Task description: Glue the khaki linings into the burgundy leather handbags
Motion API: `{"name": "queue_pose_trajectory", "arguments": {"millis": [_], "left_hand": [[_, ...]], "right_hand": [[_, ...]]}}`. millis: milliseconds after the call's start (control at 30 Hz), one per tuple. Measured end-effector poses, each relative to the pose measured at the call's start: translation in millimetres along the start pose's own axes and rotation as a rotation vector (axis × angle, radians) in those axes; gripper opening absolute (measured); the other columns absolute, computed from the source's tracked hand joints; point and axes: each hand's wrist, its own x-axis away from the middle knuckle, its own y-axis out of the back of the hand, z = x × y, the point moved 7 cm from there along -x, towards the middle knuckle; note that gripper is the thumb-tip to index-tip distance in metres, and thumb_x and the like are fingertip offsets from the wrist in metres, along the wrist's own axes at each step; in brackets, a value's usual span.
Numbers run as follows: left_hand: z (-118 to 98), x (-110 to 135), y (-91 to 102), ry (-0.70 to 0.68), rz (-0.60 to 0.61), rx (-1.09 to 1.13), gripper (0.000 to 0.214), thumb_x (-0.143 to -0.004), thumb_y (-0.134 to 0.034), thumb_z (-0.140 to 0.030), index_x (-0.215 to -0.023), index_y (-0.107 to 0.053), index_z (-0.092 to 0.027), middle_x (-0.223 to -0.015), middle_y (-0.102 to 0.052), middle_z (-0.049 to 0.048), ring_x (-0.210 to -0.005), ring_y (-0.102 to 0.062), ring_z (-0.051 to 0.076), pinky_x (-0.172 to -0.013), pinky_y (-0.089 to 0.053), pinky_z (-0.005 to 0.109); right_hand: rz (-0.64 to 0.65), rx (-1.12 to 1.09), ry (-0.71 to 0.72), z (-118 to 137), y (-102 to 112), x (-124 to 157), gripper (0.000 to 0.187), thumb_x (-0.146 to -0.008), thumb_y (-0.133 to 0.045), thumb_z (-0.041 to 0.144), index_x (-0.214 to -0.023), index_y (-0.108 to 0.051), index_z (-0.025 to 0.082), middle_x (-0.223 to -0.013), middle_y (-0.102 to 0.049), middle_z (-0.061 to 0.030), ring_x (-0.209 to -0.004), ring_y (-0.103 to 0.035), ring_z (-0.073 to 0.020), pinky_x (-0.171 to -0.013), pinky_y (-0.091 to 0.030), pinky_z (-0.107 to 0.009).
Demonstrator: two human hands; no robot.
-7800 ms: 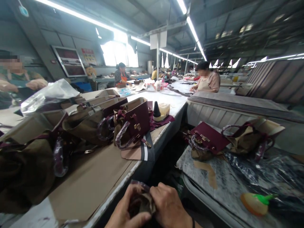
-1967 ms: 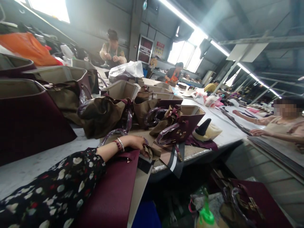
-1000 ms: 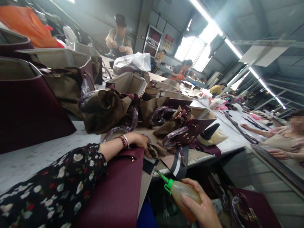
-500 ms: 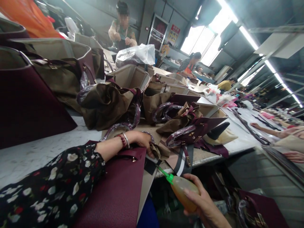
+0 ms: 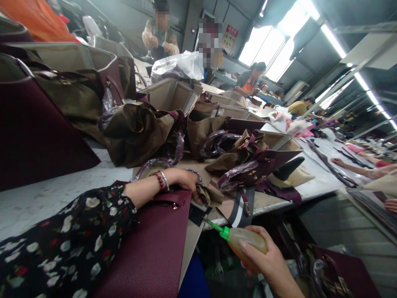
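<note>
Glue bottle [image 5: 246, 244] — right hand [image 5: 266, 258]

Glue bottle [image 5: 246, 244] right of bag [image 5: 155, 244]; handbags [image 5: 139, 132] behind.

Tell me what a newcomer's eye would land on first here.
The right hand holds an amber squeeze bottle, its green nozzle aimed at the edge of the maroon bag in the foreground, where the left hand rests. Behind, brown and maroon handbags crowd the table.
</note>
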Motion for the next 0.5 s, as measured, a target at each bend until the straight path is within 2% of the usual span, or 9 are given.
{"name": "queue_pose_trajectory", "arguments": {"millis": [233,367,500], "left_hand": [[3,-2,0.1,0.020,0.001,-0.008,0.052,-0.052,-0.079,-0.047,-0.097,-0.071,-0.022,-0.098,-0.071,0.0005,-0.084,-0.061,0.019,-0.075,-0.046,0.025],[2,-1,0.7,0.038,-0.012,0.005,0.051,-0.051,-0.080,-0.047,-0.095,-0.072,-0.021,-0.093,-0.071,-0.0004,-0.078,-0.060,0.018,-0.073,-0.046,0.025],[2,-1,1.8,0.028,-0.034,0.000,0.051,-0.049,-0.081,-0.046,-0.092,-0.072,-0.021,-0.088,-0.071,-0.0011,-0.078,-0.058,0.017,-0.073,-0.045,0.024]], "right_hand": [[0.076,-0.207,-0.148,-13,-8,-6,0.056,-0.067,-0.070,0.061,-0.095,-0.052,0.016,-0.067,-0.062,-0.0016,-0.050,-0.056,-0.0140,-0.036,-0.039,-0.017],[0.053,-0.257,-0.220,-12,-10,1,0.060,-0.066,-0.071,0.062,-0.100,-0.052,0.015,-0.068,-0.064,-0.0020,-0.053,-0.058,-0.0139,-0.039,-0.041,-0.016],[0.001,-0.330,-0.233,-9,-13,11,0.064,-0.063,-0.074,0.061,-0.103,-0.054,0.015,-0.074,-0.066,-0.0032,-0.061,-0.062,-0.0153,-0.043,-0.045,-0.016]]}}
